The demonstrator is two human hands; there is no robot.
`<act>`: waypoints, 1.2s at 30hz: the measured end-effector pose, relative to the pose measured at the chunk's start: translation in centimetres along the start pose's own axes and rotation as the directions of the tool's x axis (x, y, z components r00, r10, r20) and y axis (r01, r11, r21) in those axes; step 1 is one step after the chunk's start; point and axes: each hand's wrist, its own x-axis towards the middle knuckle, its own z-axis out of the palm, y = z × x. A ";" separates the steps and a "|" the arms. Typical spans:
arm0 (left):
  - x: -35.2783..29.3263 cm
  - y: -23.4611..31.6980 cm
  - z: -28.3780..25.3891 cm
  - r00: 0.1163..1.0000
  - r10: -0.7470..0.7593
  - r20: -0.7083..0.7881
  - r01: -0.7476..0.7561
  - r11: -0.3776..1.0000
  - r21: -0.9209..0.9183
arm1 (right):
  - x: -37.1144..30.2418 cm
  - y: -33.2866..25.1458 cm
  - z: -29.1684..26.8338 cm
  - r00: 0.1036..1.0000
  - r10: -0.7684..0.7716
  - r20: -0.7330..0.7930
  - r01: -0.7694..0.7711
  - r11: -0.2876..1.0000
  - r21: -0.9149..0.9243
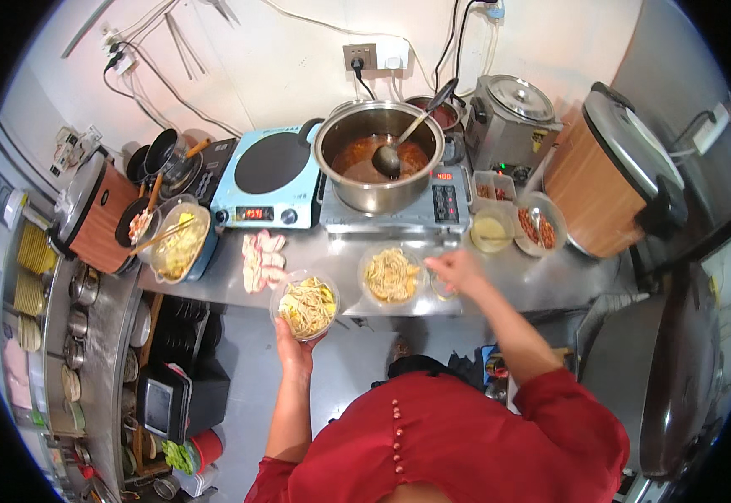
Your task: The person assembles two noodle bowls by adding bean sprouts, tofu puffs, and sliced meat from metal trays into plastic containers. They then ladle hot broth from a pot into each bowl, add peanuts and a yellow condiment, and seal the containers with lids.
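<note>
My left hand [294, 339] holds a round clear plastic bowl [307, 305] just off the counter's front edge. Pale noodle-like strips and yellow pieces fill it. A second clear bowl [391, 277] with similar pale strips stands on the steel counter to its right. Beyond that bowl, my right hand [458, 272] is low over the counter with its fingertips drawn together. Whatever they may pinch is too small to make out. Just under them lies a small clear round item [443, 287], partly hidden by the hand.
Behind the bowls, a steel pot [379, 197] of reddish broth with a ladle [387, 159] sits on a cooker. A blue induction cooker [266, 172] stands left of it. Rightward are a yellowish tub [491, 229] and a tub of red bits [541, 224]. Pink-and-white packets [263, 261] lie at left.
</note>
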 end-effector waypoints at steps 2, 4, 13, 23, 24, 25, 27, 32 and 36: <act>3.4 0.7 0.9 0.995 -0.007 0.103 -0.003 0.996 0.088 | 3.1 -1.9 -6.0 0.915 -0.322 -0.245 0.268 0.936 -0.228; 5.9 1.0 1.4 0.975 0.011 0.221 -0.041 0.991 0.131 | 9.4 -4.9 -11.1 0.624 -0.657 -0.423 0.431 0.741 -0.515; 13.4 3.2 2.3 0.994 0.106 -0.026 -0.067 0.781 0.621 | 29.2 -9.3 -16.5 0.613 -0.779 0.127 0.306 0.086 -0.948; 16.8 10.7 3.0 0.936 0.342 0.085 -0.328 0.757 0.566 | 17.8 -11.6 -19.0 0.883 -0.451 0.130 0.349 0.447 -0.824; 17.3 11.3 4.3 0.943 0.304 0.133 -0.326 0.773 0.545 | 17.6 -12.3 -17.9 0.880 -0.462 0.113 0.335 0.436 -0.835; 18.1 11.9 5.8 0.938 0.281 0.201 -0.345 0.789 0.509 | 17.5 -12.9 -16.5 0.878 -0.469 0.093 0.320 0.434 -0.842; 19.9 12.6 9.2 0.931 0.241 0.274 -0.347 0.815 0.464 | 18.0 -14.2 -13.3 0.947 -0.316 0.054 0.190 0.419 -0.888; 25.9 14.7 16.5 0.926 0.219 0.307 -0.315 0.897 0.309 | 14.9 -15.8 -9.0 0.979 -0.171 0.109 0.168 0.377 -0.911; 28.7 16.0 19.5 0.926 0.116 0.360 -0.221 0.938 0.266 | 10.6 -17.0 -8.9 0.983 -0.071 0.170 0.183 0.464 -0.867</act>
